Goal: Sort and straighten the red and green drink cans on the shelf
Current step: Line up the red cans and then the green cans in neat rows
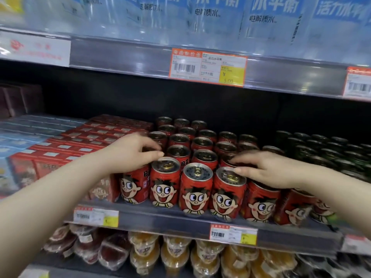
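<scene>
Now the left hand (130, 155) arches over the leftmost front red can (133, 186) with its fingers curled; whether it actually grips cannot be told. Further right, the right hand (267, 171) lies flat across can tops, fingers straight, thumb touching the fourth front can (227, 194). The green cans (321, 151) stand far right on the same shelf (180, 219).

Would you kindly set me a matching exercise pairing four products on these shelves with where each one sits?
Things:
1. red cans
2. green cans
3. red cartons
4. orange cups

Places:
A. on the level below
B. far right, in shadow
C. front centre, cartoon faces outward
D. immediately left of the cans

Pairs: 1-C, 2-B, 3-D, 4-A.
</scene>
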Tool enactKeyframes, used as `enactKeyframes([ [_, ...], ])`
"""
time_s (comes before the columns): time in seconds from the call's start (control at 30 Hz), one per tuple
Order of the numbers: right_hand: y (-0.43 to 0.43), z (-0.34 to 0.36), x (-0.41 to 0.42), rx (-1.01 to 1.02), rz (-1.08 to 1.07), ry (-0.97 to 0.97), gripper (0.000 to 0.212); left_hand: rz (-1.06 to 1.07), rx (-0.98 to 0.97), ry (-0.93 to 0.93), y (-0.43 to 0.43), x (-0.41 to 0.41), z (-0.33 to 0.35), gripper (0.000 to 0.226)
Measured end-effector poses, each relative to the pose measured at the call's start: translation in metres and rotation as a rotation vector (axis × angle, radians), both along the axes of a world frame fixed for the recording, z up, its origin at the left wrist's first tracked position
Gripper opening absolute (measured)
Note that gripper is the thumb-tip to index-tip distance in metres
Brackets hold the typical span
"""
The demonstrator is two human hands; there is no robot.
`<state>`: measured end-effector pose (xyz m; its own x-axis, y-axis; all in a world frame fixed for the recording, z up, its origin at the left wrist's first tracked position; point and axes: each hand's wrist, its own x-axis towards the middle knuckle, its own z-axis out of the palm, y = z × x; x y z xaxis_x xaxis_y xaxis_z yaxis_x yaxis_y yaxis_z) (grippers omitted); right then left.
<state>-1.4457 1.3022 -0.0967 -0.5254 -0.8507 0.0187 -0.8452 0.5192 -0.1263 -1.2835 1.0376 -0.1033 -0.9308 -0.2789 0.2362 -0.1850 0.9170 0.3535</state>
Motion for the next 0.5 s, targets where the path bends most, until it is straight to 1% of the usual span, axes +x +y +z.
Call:
enactKeyframes([
  [0.13,0.03,-0.004,-0.002,-0.085,-0.057,0.044,0.036,-0.025,0.043,-0.219,-0.008,0.019,-0.008,0.072],
  [0.17,0.035,-0.005,-0.002,-0.107,-0.06,0.045,0.035,-0.027,0.011,-0.24,-0.007,0.02,-0.012,0.083],
  [0.23,0.039,-0.009,-0.004,-0.142,-0.069,0.006,0.031,-0.025,-0.122,-0.246,-0.003,0.018,-0.019,0.11],
  [0.27,0.04,-0.012,-0.005,-0.171,-0.076,-0.03,0.029,-0.018,-0.194,-0.238,-0.001,0.015,-0.022,0.114],
  [0.3,0.041,-0.015,-0.006,-0.209,-0.082,-0.069,0.026,-0.006,-0.246,-0.215,0.001,0.014,-0.023,0.11],
  [0.37,0.042,-0.021,-0.006,-0.268,-0.081,-0.11,0.022,0.018,-0.257,-0.172,0.006,0.013,-0.023,0.094],
  [0.43,0.043,-0.025,-0.007,-0.275,-0.076,-0.112,0.024,0.022,-0.24,-0.167,0.008,0.012,-0.023,0.089],
  [0.5,0.044,-0.024,-0.007,-0.292,-0.102,-0.158,0.026,0.005,-0.197,-0.189,0.009,0.013,-0.02,0.087],
])
